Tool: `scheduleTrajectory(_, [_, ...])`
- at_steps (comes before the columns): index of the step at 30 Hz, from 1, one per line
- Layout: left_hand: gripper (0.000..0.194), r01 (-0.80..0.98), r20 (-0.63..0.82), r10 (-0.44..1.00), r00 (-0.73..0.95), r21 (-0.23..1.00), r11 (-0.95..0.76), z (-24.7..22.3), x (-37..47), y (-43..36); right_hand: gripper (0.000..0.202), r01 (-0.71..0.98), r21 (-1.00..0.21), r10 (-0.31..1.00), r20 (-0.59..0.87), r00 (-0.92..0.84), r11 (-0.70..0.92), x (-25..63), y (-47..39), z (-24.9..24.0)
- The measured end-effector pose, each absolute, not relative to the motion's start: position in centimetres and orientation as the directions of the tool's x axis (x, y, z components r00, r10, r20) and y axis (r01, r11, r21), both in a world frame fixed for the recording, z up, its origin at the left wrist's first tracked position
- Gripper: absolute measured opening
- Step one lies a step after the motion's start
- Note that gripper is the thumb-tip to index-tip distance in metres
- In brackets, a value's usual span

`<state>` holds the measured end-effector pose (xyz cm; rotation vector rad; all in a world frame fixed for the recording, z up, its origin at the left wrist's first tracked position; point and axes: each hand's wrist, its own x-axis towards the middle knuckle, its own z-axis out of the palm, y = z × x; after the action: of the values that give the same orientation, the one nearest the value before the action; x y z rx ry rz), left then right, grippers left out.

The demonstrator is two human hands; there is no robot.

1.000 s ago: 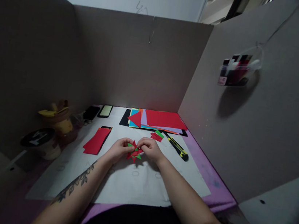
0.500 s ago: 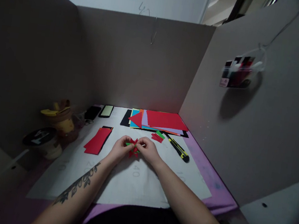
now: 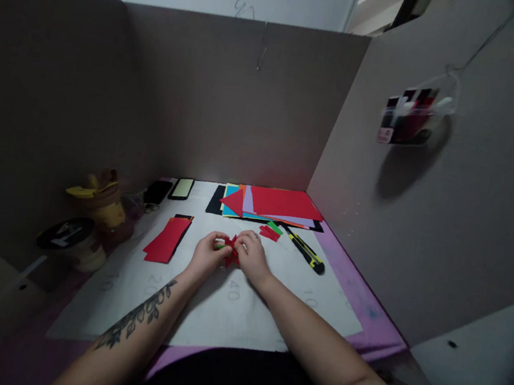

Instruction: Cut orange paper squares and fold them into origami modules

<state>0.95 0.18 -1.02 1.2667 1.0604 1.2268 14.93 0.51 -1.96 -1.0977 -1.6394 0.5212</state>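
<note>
A small folded paper piece, red with pointed tips and some green (image 3: pixel 230 257), is between my two hands over the middle of the white sheet (image 3: pixel 202 324). My left hand (image 3: pixel 207 254) pinches it from the left, thumb and fingers closed, with a bit of green showing by the thumb. From the right, my right hand (image 3: pixel 251 256) grips it with bent fingers, which cover part of it. Just beyond my right hand lie small red paper strips (image 3: pixel 269 233) and a green piece (image 3: pixel 275 227).
A yellow-black utility knife (image 3: pixel 303 250) lies at right. Coloured paper sheets (image 3: pixel 286 203) are stacked at the back. Red cut paper (image 3: pixel 166 240) lies left, near a phone (image 3: pixel 181 189). A tool pot (image 3: pixel 106 207) and lidded tub (image 3: pixel 73 243) stand far left. Grey panels surround the table.
My right hand has turned and its fingers have shifted over the paper piece, so less green shows. My left hand keeps its pinch. The whole view has shifted slightly.
</note>
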Motion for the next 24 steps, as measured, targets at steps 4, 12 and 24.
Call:
scheduleTrajectory(4, [0.038,-0.074,0.04,0.997,0.07,0.997,-0.035,-0.7,1.1,0.0,0.01,0.209,-0.913,0.936,0.352,-0.027,0.35,15.0,1.1,-1.9])
scheduleTrajectory(12, [0.041,-0.179,-0.032,0.998,0.059,0.983,0.042,-0.2,0.8,0.3,0.03,-0.228,-0.973,0.988,0.058,-0.14,0.025,15.7,1.3,-1.3])
scheduleTrajectory(24, [0.05,0.003,-0.027,0.983,0.18,1.0,0.027,-0.9,0.9,0.0,0.029,-0.225,-0.965,0.991,0.136,0.0,0.132,15.2,1.1,-1.8])
